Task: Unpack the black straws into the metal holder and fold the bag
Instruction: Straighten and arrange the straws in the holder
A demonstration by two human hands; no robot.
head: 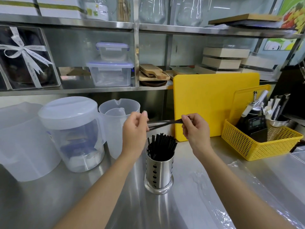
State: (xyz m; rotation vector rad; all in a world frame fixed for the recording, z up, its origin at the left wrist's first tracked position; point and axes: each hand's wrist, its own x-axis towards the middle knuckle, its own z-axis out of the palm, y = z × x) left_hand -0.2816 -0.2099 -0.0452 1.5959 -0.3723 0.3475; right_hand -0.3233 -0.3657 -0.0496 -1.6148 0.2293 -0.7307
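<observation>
The fingers (pixel 186 119) of the right hand (pixel 195 129) pinch one end of a few black straws (pixel 165 123). The left hand (pixel 136 128) grips the other end with curled fingers. These straws are held roughly level, above and apart from the metal holder (pixel 159 174). The holder stands upright on the worktop (pixel 115 204), packed with further straws (pixel 162 144). The clear bag (pixel 219 192) lies flat on the worktop, right of the holder. A yellow cutting board (pixel 214 100) leans behind it, and a yellow basket (pixel 257 149) stands at the right.
</observation>
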